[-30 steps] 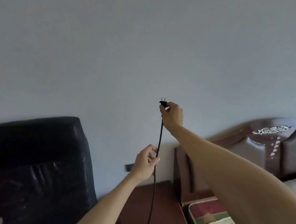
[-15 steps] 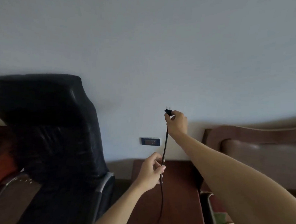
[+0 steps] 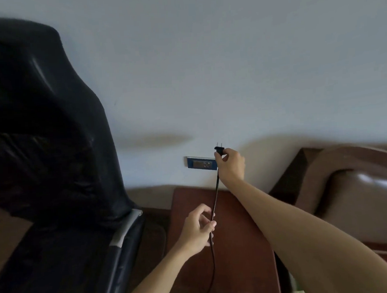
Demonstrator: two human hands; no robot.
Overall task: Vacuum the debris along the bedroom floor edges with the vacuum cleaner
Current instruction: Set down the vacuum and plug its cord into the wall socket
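My right hand [image 3: 231, 165] pinches a black two-pin plug [image 3: 219, 149], prongs pointing up, held just right of a blue wall socket [image 3: 201, 164]. The black power cord [image 3: 215, 198] hangs down from the plug. My left hand [image 3: 198, 229] grips the cord lower down, above a dark red bedside table [image 3: 239, 245]. The cord trails off over the table's front edge. The vacuum cleaner itself is out of view.
A black leather chair [image 3: 45, 144] with a grey armrest fills the left side, close to the table. A brown padded headboard [image 3: 361, 195] stands at the right. A pale wall [image 3: 205, 55] lies behind everything.
The view has shifted down and left, so the chair looms larger. My right hand has brought the plug down next to the socket. My left hand keeps its hold on the cord.
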